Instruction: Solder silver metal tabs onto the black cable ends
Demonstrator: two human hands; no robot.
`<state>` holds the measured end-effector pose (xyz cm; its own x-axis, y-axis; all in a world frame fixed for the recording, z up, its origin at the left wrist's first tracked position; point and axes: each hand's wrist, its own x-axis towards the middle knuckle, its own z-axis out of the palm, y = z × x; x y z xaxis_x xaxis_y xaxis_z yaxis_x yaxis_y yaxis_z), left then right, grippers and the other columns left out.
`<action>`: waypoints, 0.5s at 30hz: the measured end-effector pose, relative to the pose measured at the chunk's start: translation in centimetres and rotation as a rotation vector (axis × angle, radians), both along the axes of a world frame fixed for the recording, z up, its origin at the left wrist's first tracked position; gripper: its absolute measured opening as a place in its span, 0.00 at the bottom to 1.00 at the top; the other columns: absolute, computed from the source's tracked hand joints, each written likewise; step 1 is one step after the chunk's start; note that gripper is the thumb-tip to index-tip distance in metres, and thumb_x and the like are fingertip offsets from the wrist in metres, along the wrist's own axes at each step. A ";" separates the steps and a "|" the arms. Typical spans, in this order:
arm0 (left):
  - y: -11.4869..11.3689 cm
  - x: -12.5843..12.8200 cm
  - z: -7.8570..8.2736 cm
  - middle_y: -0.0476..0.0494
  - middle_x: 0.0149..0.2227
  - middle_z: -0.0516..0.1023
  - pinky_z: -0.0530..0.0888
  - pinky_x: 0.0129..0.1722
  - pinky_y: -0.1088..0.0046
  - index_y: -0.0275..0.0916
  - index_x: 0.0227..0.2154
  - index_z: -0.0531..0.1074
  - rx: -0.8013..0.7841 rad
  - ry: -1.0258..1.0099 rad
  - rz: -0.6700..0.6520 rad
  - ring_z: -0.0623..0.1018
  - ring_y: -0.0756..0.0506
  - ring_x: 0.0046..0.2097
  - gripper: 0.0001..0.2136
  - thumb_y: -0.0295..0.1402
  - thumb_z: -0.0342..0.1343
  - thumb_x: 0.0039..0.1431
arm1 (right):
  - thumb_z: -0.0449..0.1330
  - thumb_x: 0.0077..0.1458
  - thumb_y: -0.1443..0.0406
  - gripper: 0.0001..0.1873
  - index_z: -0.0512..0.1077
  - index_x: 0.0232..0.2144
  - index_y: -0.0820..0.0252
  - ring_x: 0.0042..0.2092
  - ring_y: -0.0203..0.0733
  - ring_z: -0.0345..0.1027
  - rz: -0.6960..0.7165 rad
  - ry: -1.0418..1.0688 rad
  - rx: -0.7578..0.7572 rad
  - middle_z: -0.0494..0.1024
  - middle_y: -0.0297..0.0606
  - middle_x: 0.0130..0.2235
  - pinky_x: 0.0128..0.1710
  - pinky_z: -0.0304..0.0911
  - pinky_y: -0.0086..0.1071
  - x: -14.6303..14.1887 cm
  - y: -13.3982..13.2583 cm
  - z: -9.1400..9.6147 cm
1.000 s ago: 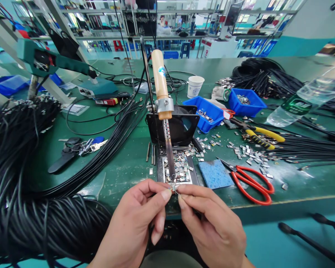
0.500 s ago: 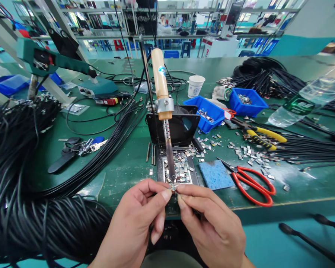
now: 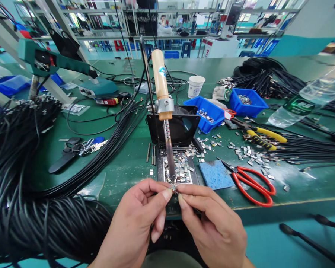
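My left hand [image 3: 139, 216] is closed in a pinch on a small metal connector [image 3: 173, 189] just below the soldering iron's tip. My right hand [image 3: 212, 219] is also closed, its thumb and forefinger pinching thin wire ends [image 3: 178, 191] at the connector's right side. How these wires join the connector is too small to tell. The soldering iron [image 3: 167, 134], with a wooden handle, is clamped pointing down, its dark tip close above my fingertips. Behind the tip, many loose metal connectors [image 3: 181, 167] lie on a tray.
At left lies a thick bundle of black cables [image 3: 58, 223], with keys [image 3: 95, 145] beside it. On the right are red-handled scissors [image 3: 257, 186], a blue sponge [image 3: 215, 175], yellow-handled pliers [image 3: 264, 138], blue bins [image 3: 209, 115] and a plastic bottle [image 3: 298, 106]. A black fan [image 3: 173, 130] stands behind the iron.
Both hands stay almost in place at the iron's tip. The connector has turned or shifted very slightly between the fingertips.
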<state>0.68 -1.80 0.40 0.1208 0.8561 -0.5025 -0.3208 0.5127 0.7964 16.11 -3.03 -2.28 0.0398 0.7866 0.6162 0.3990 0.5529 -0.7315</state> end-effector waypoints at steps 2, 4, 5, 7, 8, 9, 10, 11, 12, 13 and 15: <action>0.0 0.0 0.0 0.58 0.13 0.68 0.55 0.15 0.85 0.37 0.30 0.75 0.001 0.002 0.000 0.58 0.57 0.15 0.13 0.39 0.70 0.57 | 0.66 0.55 0.79 0.11 0.80 0.35 0.61 0.40 0.39 0.84 -0.004 0.003 -0.006 0.87 0.42 0.40 0.43 0.81 0.27 0.0 0.0 0.0; 0.1 0.1 0.0 0.57 0.13 0.67 0.55 0.15 0.85 0.36 0.30 0.75 0.003 0.002 0.001 0.58 0.57 0.15 0.12 0.39 0.70 0.58 | 0.65 0.55 0.79 0.11 0.80 0.36 0.60 0.40 0.40 0.84 -0.005 0.008 -0.010 0.87 0.42 0.40 0.42 0.81 0.29 0.1 0.1 0.0; 0.2 0.1 0.0 0.57 0.13 0.67 0.55 0.15 0.84 0.36 0.30 0.75 0.004 0.004 -0.001 0.58 0.57 0.15 0.12 0.38 0.70 0.58 | 0.65 0.55 0.79 0.11 0.80 0.36 0.60 0.40 0.40 0.84 -0.004 0.010 -0.011 0.87 0.41 0.40 0.42 0.81 0.29 0.1 0.1 0.0; 0.2 0.1 0.0 0.57 0.13 0.67 0.54 0.15 0.84 0.36 0.30 0.75 0.007 0.001 -0.003 0.58 0.57 0.15 0.12 0.38 0.70 0.58 | 0.66 0.55 0.79 0.11 0.80 0.36 0.60 0.39 0.41 0.84 -0.003 0.010 -0.012 0.87 0.42 0.40 0.42 0.81 0.29 0.1 0.2 0.0; 0.3 0.1 0.1 0.57 0.13 0.67 0.54 0.15 0.84 0.36 0.30 0.75 0.008 0.000 -0.004 0.58 0.57 0.15 0.12 0.38 0.70 0.58 | 0.66 0.55 0.78 0.11 0.80 0.36 0.60 0.39 0.40 0.84 -0.003 0.008 -0.011 0.87 0.42 0.40 0.42 0.81 0.29 0.1 0.2 0.0; 0.3 0.1 0.1 0.57 0.13 0.67 0.54 0.15 0.84 0.36 0.30 0.75 0.010 0.001 -0.004 0.58 0.57 0.15 0.12 0.38 0.70 0.58 | 0.66 0.55 0.79 0.11 0.80 0.35 0.60 0.39 0.40 0.84 -0.003 0.007 -0.010 0.87 0.42 0.40 0.42 0.81 0.28 0.1 0.2 0.0; 0.3 0.1 0.1 0.57 0.13 0.67 0.54 0.15 0.84 0.36 0.30 0.75 0.011 0.003 -0.005 0.58 0.57 0.15 0.11 0.38 0.69 0.58 | 0.65 0.55 0.79 0.11 0.80 0.35 0.61 0.39 0.40 0.84 -0.004 0.006 -0.010 0.87 0.42 0.40 0.42 0.81 0.28 0.1 0.3 0.0; 0.3 0.1 0.1 0.57 0.13 0.67 0.54 0.16 0.84 0.36 0.30 0.76 0.012 0.004 -0.007 0.58 0.57 0.15 0.11 0.38 0.69 0.58 | 0.65 0.55 0.79 0.11 0.80 0.35 0.61 0.39 0.40 0.84 -0.003 0.006 -0.009 0.87 0.42 0.40 0.42 0.81 0.28 0.1 0.3 0.0; 0.2 0.1 0.1 0.57 0.13 0.67 0.54 0.16 0.84 0.36 0.30 0.76 0.016 0.005 -0.008 0.58 0.57 0.15 0.11 0.38 0.69 0.59 | 0.65 0.55 0.79 0.11 0.80 0.35 0.61 0.39 0.39 0.84 0.001 0.005 -0.009 0.87 0.42 0.40 0.43 0.80 0.27 0.1 0.3 0.0; 0.2 0.1 0.1 0.57 0.13 0.67 0.54 0.16 0.84 0.36 0.31 0.76 0.017 0.007 -0.009 0.58 0.57 0.15 0.11 0.38 0.69 0.59 | 0.65 0.55 0.79 0.11 0.81 0.35 0.61 0.40 0.39 0.84 0.003 0.005 -0.008 0.87 0.42 0.40 0.43 0.80 0.27 0.1 0.3 0.1; 0.2 0.1 0.0 0.58 0.13 0.67 0.54 0.16 0.84 0.36 0.31 0.76 0.018 0.007 -0.009 0.58 0.57 0.15 0.11 0.37 0.69 0.59 | 0.65 0.55 0.79 0.11 0.81 0.35 0.62 0.40 0.39 0.83 0.003 0.008 -0.011 0.87 0.42 0.40 0.44 0.80 0.26 0.1 0.4 0.1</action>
<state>0.73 -1.58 0.42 0.1246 0.8641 -0.4877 -0.3106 0.5008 0.8079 16.21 -2.66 -2.18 0.0420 0.7932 0.6075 0.3913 0.5465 -0.7405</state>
